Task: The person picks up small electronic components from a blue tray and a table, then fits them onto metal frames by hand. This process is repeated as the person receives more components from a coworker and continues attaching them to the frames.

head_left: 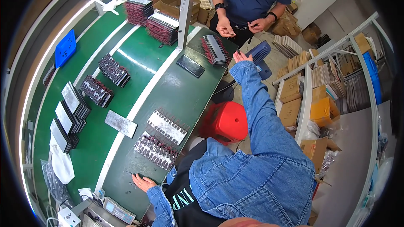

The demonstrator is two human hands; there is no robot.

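Note:
My left hand [144, 182] lies on the dark green bench with its fingers stretched out. A small dark part with a thin wire [131, 173] is at its fingertips. My right hand [243, 57] is raised at the end of an outstretched arm, toward a person in a dark shirt. A small black piece [238, 51] shows between its fingers, too small to name. Near my left hand, a tray packed with small dark parts and red wires [155, 150] sits beside a white slotted tray [167, 127], its edges lined with wired parts.
Across the bench end stands the person [252, 0], a small piece in their hands. A phone [190, 65] and a stack of wired trays [215, 50] lie nearby. Plate stacks [69, 113] fill the green conveyor's left. A red stool [230, 122] and shelved cartons [290, 88] stand right.

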